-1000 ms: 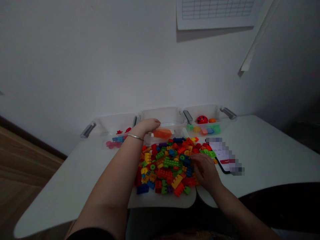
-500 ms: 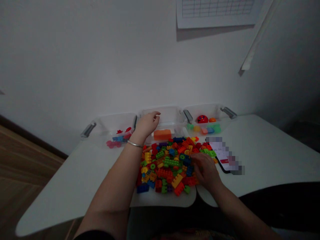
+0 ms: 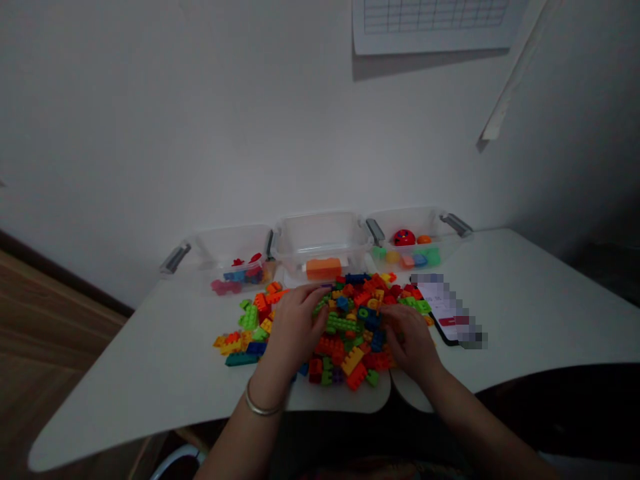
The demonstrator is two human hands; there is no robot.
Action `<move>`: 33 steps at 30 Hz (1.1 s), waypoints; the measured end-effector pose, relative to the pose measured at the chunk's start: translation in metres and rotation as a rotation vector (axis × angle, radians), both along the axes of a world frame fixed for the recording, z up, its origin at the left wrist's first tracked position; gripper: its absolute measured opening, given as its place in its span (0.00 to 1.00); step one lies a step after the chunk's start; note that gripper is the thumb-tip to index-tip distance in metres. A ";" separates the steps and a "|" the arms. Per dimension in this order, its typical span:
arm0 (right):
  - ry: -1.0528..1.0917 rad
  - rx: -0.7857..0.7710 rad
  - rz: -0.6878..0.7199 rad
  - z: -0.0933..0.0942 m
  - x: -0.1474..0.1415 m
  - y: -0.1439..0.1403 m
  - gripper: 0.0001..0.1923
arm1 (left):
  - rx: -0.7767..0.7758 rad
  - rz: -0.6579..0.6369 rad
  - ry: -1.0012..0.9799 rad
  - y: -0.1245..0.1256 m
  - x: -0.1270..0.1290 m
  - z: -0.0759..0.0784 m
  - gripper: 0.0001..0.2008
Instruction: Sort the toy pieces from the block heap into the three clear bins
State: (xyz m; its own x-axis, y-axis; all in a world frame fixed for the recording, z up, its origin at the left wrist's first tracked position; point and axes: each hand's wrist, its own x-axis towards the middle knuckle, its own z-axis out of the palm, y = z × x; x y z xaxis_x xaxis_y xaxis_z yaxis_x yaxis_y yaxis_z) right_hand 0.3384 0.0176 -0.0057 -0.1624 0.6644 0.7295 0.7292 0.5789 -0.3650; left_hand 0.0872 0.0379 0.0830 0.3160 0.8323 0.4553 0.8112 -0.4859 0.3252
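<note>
My left hand and right hand lie spread, gripping nothing, on the heap of coloured blocks under my fingertips; just beyond them the middle bin holds one orange block. I judge this the picking step of sorting: next needs a single block pinched free

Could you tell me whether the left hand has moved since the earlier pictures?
Yes. The left hand was at the middle clear bin; it has come back toward the person and now rests on the pile of blocks.
</note>
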 end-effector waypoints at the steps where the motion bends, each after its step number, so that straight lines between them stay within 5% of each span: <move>1: 0.000 -0.005 -0.001 0.000 0.000 0.000 0.17 | -0.003 0.021 0.027 -0.005 -0.002 -0.007 0.16; 11: 0.009 -0.106 -0.047 0.019 0.008 0.024 0.18 | 0.025 0.123 0.142 -0.018 -0.010 -0.037 0.16; 20: -0.078 -0.168 -0.105 0.008 0.021 0.074 0.21 | 0.060 0.106 0.130 -0.013 -0.007 -0.045 0.15; 33: -0.074 -0.211 -0.072 -0.004 0.023 0.093 0.21 | 0.003 0.105 0.147 -0.014 -0.005 -0.042 0.14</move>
State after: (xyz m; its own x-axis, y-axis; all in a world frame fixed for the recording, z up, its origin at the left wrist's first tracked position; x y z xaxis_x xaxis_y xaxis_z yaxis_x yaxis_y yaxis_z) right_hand 0.3617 0.1107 -0.0100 -0.1568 0.8130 0.5607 0.7952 0.4406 -0.4165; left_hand 0.0827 0.0237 0.0414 0.2910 0.8630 0.4130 0.8963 -0.3969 0.1977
